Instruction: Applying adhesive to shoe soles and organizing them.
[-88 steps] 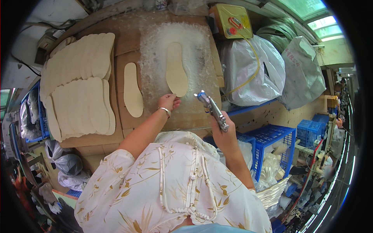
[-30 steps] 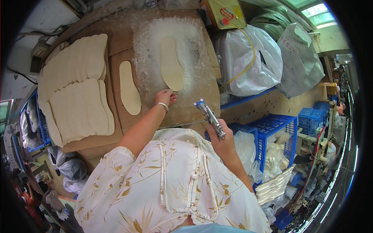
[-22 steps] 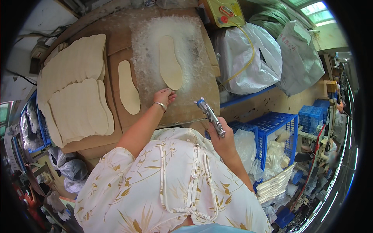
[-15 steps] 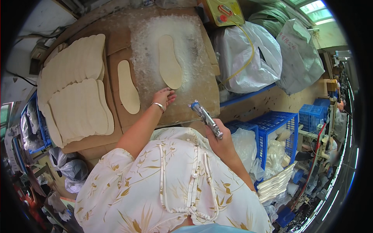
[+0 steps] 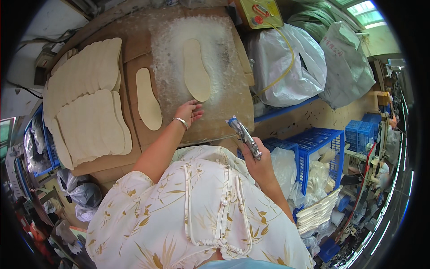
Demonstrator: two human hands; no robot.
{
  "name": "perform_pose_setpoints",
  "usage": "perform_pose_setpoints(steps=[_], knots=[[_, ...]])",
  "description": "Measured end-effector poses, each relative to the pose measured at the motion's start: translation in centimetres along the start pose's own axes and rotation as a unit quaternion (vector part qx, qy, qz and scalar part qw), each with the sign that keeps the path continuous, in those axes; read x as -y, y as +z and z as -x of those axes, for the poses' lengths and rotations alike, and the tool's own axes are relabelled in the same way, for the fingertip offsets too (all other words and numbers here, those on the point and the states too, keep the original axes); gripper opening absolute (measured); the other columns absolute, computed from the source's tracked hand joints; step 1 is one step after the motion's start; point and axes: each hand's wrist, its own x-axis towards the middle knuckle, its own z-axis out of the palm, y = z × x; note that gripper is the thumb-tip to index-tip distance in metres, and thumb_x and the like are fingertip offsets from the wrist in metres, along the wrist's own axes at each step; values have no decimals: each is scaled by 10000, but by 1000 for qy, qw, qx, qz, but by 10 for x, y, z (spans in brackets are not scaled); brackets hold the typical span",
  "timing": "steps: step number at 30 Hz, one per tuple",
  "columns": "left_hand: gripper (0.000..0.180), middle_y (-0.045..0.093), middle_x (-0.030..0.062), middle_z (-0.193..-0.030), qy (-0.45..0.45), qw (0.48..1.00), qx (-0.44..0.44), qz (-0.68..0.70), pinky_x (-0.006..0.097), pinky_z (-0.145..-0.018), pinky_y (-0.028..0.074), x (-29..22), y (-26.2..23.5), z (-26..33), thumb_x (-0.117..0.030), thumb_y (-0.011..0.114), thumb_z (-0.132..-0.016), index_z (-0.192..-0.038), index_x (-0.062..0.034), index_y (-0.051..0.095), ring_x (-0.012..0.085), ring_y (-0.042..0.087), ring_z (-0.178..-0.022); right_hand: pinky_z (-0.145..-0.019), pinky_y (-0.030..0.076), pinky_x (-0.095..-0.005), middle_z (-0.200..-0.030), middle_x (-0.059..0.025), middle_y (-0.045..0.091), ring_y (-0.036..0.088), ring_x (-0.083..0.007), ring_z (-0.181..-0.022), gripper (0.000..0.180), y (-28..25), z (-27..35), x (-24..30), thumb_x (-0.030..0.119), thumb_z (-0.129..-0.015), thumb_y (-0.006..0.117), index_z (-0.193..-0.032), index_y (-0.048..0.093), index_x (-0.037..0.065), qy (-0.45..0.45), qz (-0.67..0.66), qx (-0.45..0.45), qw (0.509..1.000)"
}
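Observation:
My right hand (image 5: 260, 161) is wrapped round a metal spray gun (image 5: 244, 136) with a blue front end, held off the right front of the worktable. My left hand (image 5: 189, 113) holds nothing; its fingers are loosely bent and apart, close to the heel of a cream shoe insole (image 5: 197, 71). Whether the fingertips touch that insole I cannot tell. It lies flat on a patch of white, crusted residue (image 5: 168, 54). Left of it a second cream insole (image 5: 148, 101) lies on bare cardboard. Overlapping rows of stacked insoles (image 5: 92, 121) cover the table's left side.
Brown cardboard (image 5: 130, 49) covers the worktable. At the back right are a yellow container (image 5: 260, 13) with a yellow hose (image 5: 286, 71) and a white plastic bag (image 5: 286, 58). Blue crates (image 5: 320, 139) and a stack of cream pieces (image 5: 318, 213) stand to my right.
The spray gun and my right hand have shifted slightly right. My left hand stays by the insole's heel, and the insoles lie as before.

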Motion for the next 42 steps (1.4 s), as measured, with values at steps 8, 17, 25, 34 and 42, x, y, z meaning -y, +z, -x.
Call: perform_pose_setpoints(steps=[8, 17, 25, 34, 42], knots=[[436, 598, 98, -1113, -6, 1000, -4, -1, 311, -694, 551, -4, 3, 4, -28, 385, -907, -1340, -54, 428, 224, 641, -855, -575, 445, -310, -692, -140, 595, 556, -222, -587, 172, -1, 0, -8, 162, -896, 632, -952, 549, 21, 10, 15, 21, 1000], [417, 606, 97, -1086, -3, 1000, -3, -5, 307, -676, 554, -4, 1, 5, -44, 402, -908, -1324, -47, 435, 219, 644, -829, -573, 438, -305, -670, -124, 575, 505, -171, -582, 178, 2, 1, -2, 173, -900, 632, -958, 560, 21, 11, 11, 41, 999], [265, 624, 74, -963, 21, 998, -39, 52, 285, -602, 549, 0, 11, 9, -183, 571, -910, -1146, -65, 557, 198, 647, -733, -561, 433, -294, -660, -122, 563, 495, -175, -566, 174, -1, -23, -1, 155, -896, 630, -960, 552, 13, -23, 11, 0, 1000], [186, 647, 70, -957, 70, 990, -52, 115, 277, -664, 539, 7, 22, -7, -125, 603, -884, -1050, -49, 564, 182, 651, -807, -594, 438, -272, -701, -94, 569, 500, -140, -614, 205, -3, -42, 24, 151, -903, 619, -1035, 562, 4, -56, -10, 5, 998], [208, 669, 67, -959, 145, 982, -99, 69, 267, -688, 535, -12, 46, 16, -97, 592, -884, -1080, -29, 608, 160, 663, -840, -617, 420, -232, -737, -1, 550, 477, -77, -672, 225, -14, -33, 14, 162, -934, 583, -1084, 583, -5, -50, -65, -24, 996]])
